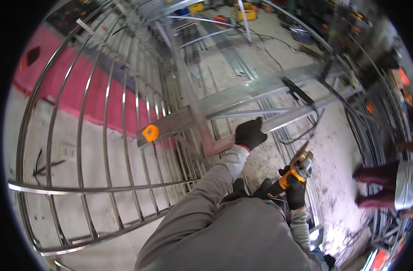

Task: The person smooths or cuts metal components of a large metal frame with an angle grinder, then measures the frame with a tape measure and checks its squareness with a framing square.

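Observation:
My left hand (250, 133), in a black glove, is closed over a long metal tube (301, 112) of the frame in front of me. Left of that hand, the frame has a reddish-brown corner (214, 147). Lower right, my gloved right hand (295, 192) is wrapped round the body of an orange and black angle grinder (298, 172). The grinder's head points up and away from me, apart from the tube. An orange tape measure (150, 133) rests on the left end of a wide metal beam (256, 90).
A shiny barred metal railing (106, 135) fills the left side, near a pink sheet (93, 95). A dark cable (315, 119) loops off the beam at right. Another person (387, 185) is at the right edge. Metal strips (236, 58) lie on the floor.

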Demonstrator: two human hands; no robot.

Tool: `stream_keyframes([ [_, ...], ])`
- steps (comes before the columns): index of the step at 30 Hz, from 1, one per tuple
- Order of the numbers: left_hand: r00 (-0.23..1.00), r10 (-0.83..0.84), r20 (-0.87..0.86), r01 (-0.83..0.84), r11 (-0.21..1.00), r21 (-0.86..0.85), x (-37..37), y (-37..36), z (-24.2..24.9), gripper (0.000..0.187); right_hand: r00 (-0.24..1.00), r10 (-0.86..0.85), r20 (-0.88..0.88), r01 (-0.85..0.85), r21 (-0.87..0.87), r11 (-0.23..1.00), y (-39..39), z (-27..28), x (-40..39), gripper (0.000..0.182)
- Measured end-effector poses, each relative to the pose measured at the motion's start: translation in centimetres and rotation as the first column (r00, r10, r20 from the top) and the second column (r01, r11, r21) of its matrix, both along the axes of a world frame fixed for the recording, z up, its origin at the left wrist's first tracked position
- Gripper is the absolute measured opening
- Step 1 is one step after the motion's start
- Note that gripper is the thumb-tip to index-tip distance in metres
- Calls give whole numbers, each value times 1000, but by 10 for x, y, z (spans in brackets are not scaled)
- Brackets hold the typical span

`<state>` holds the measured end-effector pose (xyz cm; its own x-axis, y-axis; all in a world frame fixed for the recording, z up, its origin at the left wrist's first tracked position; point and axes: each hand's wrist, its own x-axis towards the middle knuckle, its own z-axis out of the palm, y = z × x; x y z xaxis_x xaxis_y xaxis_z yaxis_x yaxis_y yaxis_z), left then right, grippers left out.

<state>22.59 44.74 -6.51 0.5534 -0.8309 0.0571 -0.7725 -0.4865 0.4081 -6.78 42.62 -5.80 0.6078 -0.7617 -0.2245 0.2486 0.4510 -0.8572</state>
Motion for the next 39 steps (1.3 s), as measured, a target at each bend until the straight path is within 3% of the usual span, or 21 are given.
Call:
stream_keyframes([
  [7,993,23,-120,-14,997,73,-8,7,26,68,996,66,68,-66,-2,998,-5,5,12,58],
  [9,988,-116,98,133,973,-190,-11,22,28,62,984,151,92,-151,-5,989,-10,-4,16,60],
  [11,978,-25,208,142,810,-569,-34,52,31,56,977,193,93,-194,8,981,-7,6,27,60],
  [13,997,28,74,26,774,-632,-71,102,24,50,952,265,153,-270,13,963,-6,-5,38,62],
  [14,982,-87,-168,-23,826,-563,-87,128,24,45,938,327,115,-334,54,941,-2,8,42,62],
  [15,902,-141,-409,-117,831,-544,-103,149,16,52,926,337,172,-356,94,930,4,8,48,47],
  [16,831,-146,-537,-180,843,-507,-121,168,8,52,920,385,79,-391,74,918,5,2,52,43],
  [17,744,-142,-653,-243,853,-462,-141,185,-1,53,909,405,94,-415,159,896,11,-7,56,41],
  [18,720,-120,-683,-276,855,-440,-152,196,-11,53,881,458,120,-467,62,882,14,-3,63,41],
  [20,180,-198,-963,-317,916,-247,-162,211,-33,54,844,527,102,-535,81,841,28,-7,72,37],
  [22,186,-182,-966,-323,917,-235,-175,213,-49,52,819,567,91,-574,111,811,42,-7,81,35],
  [24,205,-180,-962,-316,918,-239,-174,215,-69,50,718,696,-22,-697,-23,717,52,-18,92,36],
  [27,9,-337,-941,-411,857,-311,-181,234,-90,48,644,764,-49,-763,30,645,69,-22,103,37],
  [29,203,-168,-965,-416,877,-240,-185,248,-91,39,633,771,-75,-769,49,637,81,-25,112,38],
  [30,192,-171,-966,-426,873,-239,-185,254,-92,39,613,785,-89,-784,57,618,86,-26,113,37],
  [32,354,-71,-933,-316,929,-191,-185,264,-95,33,581,805,-118,-803,72,591,96,-27,115,36],
  [33,344,-75,-936,-327,925,-194,-187,268,-103,33,583,801,-136,-803,56,594,100,-27,116,36],
  [35,509,-19,-861,-248,954,-168,-193,272,-118,33,579,799,-164,-805,43,592,105,-28,116,35],
  [39,488,104,-867,-285,957,-45,-199,280,-115,39,555,814,-170,-817,69,572,108,-27,117,33],
])
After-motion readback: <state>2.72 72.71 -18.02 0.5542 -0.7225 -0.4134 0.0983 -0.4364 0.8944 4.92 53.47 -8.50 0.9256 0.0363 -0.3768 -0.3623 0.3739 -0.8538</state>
